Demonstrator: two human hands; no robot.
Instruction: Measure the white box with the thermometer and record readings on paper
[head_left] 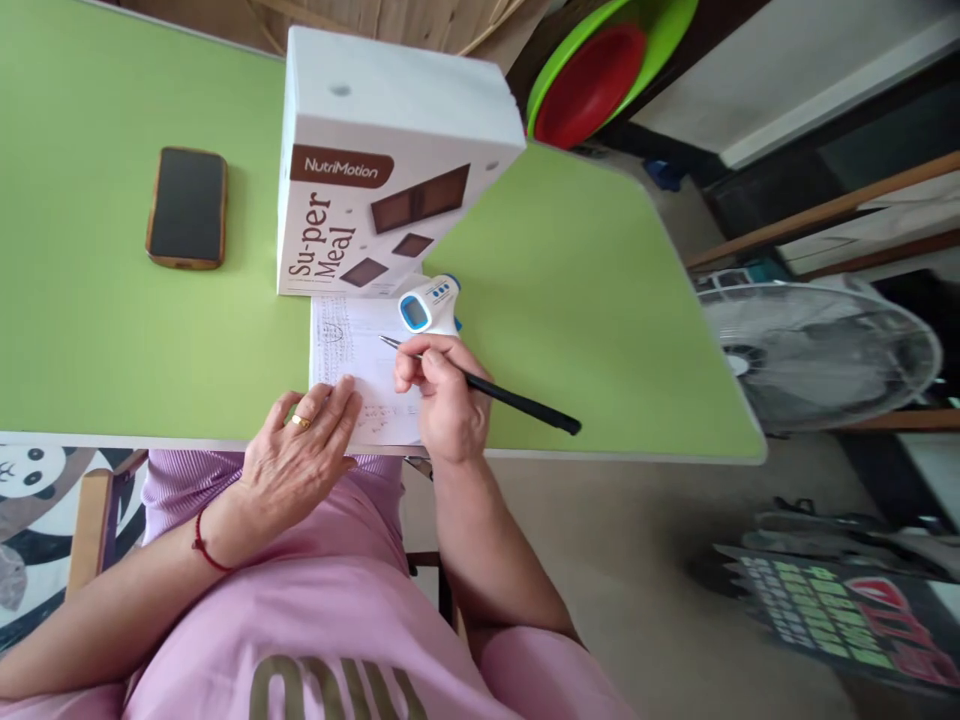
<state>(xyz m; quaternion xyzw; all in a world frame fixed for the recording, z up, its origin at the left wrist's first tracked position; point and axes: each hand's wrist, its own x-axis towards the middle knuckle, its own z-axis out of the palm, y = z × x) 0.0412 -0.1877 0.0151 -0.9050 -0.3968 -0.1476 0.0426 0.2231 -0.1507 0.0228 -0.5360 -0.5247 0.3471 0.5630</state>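
My right hand (448, 400) is closed around a black pen (521, 402), its silver tip angled up-left just over the paper (367, 350). Handwriting covers the sheet's left side, with red marks lower down. Flat on the paper's lower left edge lies my left hand (304, 440), fingers stretched out, a gold ring on one of them. A white and blue handheld thermometer (429, 304) sits at the paper's upper right, close above my right hand. Behind the paper stands a white NutriMotion box (390, 150), which seems to cover the paper's far edge.
A dark-screened phone (187, 207) in a brown case lies left of the box on the green table (600, 300). Green and red basins (592, 85) are beyond the far edge. A fan (817, 355) stands off the right side.
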